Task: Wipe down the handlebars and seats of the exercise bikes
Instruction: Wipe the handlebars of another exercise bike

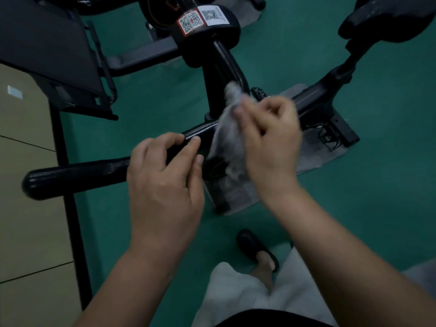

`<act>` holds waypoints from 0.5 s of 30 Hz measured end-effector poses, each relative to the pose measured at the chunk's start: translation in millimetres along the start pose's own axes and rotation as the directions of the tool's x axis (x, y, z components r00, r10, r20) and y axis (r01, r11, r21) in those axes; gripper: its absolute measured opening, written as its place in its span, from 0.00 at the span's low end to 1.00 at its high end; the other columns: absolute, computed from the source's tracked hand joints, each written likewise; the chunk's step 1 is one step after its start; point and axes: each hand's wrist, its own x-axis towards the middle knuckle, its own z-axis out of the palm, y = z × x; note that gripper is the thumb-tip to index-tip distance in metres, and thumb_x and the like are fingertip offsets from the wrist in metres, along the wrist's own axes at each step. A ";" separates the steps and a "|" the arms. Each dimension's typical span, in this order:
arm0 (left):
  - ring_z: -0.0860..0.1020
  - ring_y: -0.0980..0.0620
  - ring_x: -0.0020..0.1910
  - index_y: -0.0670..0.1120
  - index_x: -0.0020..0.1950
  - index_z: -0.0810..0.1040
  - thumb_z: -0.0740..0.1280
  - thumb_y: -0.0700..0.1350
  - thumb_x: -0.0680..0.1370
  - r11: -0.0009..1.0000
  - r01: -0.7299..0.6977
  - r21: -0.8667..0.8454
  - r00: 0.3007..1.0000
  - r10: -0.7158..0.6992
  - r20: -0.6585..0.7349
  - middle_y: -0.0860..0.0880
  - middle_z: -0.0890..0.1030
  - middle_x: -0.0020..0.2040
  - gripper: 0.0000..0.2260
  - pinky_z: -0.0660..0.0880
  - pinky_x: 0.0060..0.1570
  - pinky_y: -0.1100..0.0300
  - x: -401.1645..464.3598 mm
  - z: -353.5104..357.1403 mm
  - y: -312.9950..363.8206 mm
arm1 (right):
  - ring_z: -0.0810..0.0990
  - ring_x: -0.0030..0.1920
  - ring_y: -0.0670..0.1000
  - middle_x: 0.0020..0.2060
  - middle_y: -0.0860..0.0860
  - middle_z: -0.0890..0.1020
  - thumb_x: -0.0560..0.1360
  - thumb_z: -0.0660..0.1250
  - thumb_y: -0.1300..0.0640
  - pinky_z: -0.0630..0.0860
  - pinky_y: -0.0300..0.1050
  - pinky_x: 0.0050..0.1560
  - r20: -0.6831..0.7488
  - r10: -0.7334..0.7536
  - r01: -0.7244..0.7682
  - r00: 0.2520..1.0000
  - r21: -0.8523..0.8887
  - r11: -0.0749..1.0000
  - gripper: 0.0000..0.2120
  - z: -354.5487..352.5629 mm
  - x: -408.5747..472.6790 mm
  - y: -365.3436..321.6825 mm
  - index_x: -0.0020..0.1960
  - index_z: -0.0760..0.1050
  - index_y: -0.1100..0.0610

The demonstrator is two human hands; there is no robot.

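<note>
A black handlebar [77, 174] of the exercise bike runs from lower left up toward the middle. My left hand [165, 175] grips that bar near its middle, fingers curled over the top. Just to the right, my right hand [269, 140] holds a crumpled grey-white wipe [226, 128] against the bar; the wipe is blurred. The bike's black seat [387, 17] shows at the top right corner, apart from both hands. The central post with QR stickers [203, 20] stands above the hands.
A dark console or screen [47, 48] tilts at the upper left. The beige cabinet [26, 185] lines the left edge. Green floor [354, 208] surrounds the bike, with a grey mat [318, 159] under its base. My foot in a black slipper [257, 249] stands below the handlebar.
</note>
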 end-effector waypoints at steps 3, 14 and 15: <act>0.72 0.42 0.60 0.42 0.63 0.82 0.67 0.44 0.81 1.000 0.006 -0.002 1.000 -0.006 -0.006 0.43 0.78 0.58 0.13 0.69 0.61 0.50 -0.9 0.7 1.4 | 0.69 0.39 0.38 0.42 0.47 0.71 0.78 0.67 0.57 0.66 0.26 0.42 0.029 0.009 -0.007 1.000 -0.063 0.998 0.09 -2.5 16.0 -5.1 0.50 0.82 0.61; 0.70 0.42 0.62 0.39 0.67 0.76 0.64 0.47 0.81 0.999 0.052 -0.011 0.999 -0.052 0.008 0.43 0.77 0.61 0.17 0.64 0.67 0.53 -4.6 1.5 8.5 | 0.72 0.39 0.43 0.40 0.42 0.72 0.78 0.65 0.49 0.74 0.41 0.41 0.390 -0.083 0.169 0.917 -0.192 0.967 0.12 -4.8 22.5 -25.4 0.51 0.79 0.58; 0.70 0.41 0.63 0.39 0.67 0.76 0.64 0.46 0.81 0.998 0.054 -0.014 0.999 -0.054 0.004 0.42 0.77 0.61 0.17 0.63 0.68 0.53 -6.2 2.2 8.8 | 0.73 0.40 0.45 0.41 0.43 0.72 0.79 0.65 0.49 0.74 0.44 0.40 0.482 -0.153 0.281 0.863 -0.204 0.938 0.13 -7.2 15.4 -30.3 0.52 0.79 0.58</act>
